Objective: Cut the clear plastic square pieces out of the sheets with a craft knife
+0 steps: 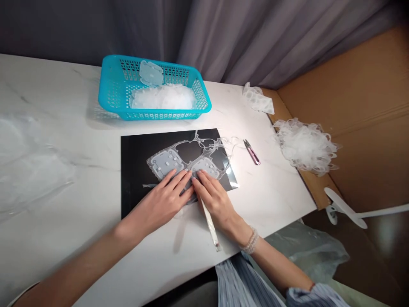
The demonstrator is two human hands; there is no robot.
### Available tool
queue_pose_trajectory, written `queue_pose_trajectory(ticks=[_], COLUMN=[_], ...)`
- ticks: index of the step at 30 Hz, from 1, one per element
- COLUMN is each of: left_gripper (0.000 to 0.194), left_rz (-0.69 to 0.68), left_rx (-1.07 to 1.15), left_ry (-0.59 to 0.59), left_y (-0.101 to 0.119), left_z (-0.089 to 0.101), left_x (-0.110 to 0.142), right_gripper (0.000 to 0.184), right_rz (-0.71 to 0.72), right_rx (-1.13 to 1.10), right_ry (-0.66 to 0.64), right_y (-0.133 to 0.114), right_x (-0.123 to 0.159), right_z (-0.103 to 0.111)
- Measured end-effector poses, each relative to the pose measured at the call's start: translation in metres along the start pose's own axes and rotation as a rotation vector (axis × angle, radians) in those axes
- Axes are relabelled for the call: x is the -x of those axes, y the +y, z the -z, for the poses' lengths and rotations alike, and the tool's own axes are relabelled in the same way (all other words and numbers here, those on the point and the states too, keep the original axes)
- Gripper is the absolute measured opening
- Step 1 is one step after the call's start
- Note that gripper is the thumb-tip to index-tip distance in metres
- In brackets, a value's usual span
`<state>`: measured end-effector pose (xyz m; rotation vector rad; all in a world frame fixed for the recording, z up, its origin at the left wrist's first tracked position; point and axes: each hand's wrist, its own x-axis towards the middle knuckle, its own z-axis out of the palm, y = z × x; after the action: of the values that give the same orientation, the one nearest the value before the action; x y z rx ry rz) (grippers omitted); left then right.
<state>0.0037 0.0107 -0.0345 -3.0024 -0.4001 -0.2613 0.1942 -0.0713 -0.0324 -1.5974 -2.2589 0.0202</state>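
A clear, soft plastic sheet (188, 152) with pale moulded pads lies on a black board (136, 153). My left hand (169, 194) rests flat on the sheet, its fingers stretched over the lower edge of the left pad (166, 162). Curled beside it, my right hand (215, 198) holds a slim stick-like tool (210, 224) wrapped in white, whose tail points back toward the table's front edge. The tool's tip is hidden under the fingers. Right fingertips touch the sheet by the right pad (205, 165).
Behind the board stands a blue perforated basket (153, 114) with a heap of translucent pads (166, 97). Thread snips (252, 152) lie right of the board. A pile of clear trimmings (305, 145) sits by a cardboard box (348, 98). Plastic film (32, 166) covers the left side.
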Motion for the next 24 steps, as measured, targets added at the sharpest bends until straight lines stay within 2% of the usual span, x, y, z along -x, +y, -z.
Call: queue_pose_trajectory(ticks=[4, 6, 8, 9, 11, 12, 15, 17, 20, 24], left_gripper=[0.038, 0.039, 0.043, 0.045, 0.045, 0.045, 0.042, 0.041, 0.037, 0.027], left_rz=[0.007, 0.021, 0.036, 0.04, 0.044, 0.046, 0.054, 0.058, 0.083, 0.164], left_rx=[0.031, 0.042, 0.054, 0.06, 0.072, 0.076, 0.086, 0.103, 0.176, 0.415], left_ry=[0.05, 0.071, 0.081, 0.081, 0.078, 0.079, 0.075, 0.08, 0.101, 0.165], left_y=[0.001, 0.001, 0.002, 0.002, 0.002, 0.002, 0.0, -0.001, -0.004, -0.004], left_z=[-0.005, -0.009, -0.011, -0.011, -0.01, -0.01, -0.009, -0.009, -0.004, 0.02], left_x=[0.002, 0.003, 0.004, 0.004, 0.004, 0.004, 0.003, 0.003, 0.001, -0.014], right_gripper=[0.036, 0.037, 0.037, 0.035, 0.029, 0.026, 0.022, 0.02, 0.022, 0.024], right_rz=[0.022, -0.003, -0.156, -0.291, -0.607, -0.757, -0.871, -0.89, -0.913, -0.879], right_rx=[0.039, -0.078, -0.296, -0.418, -0.606, -0.672, -0.693, -0.724, -0.812, -0.998], right_ry=[-0.041, -0.047, 0.016, 0.099, 0.325, 0.485, 0.588, 0.608, 0.608, 0.544], right_y=[-0.005, -0.002, 0.011, 0.023, 0.056, 0.075, 0.124, 0.138, 0.125, 0.082], right_x=[-0.005, -0.01, -0.01, -0.007, 0.006, 0.016, 0.049, 0.064, 0.067, 0.039], right_z=[0.0, 0.002, 0.01, 0.018, 0.039, 0.052, 0.087, 0.098, 0.098, 0.09])
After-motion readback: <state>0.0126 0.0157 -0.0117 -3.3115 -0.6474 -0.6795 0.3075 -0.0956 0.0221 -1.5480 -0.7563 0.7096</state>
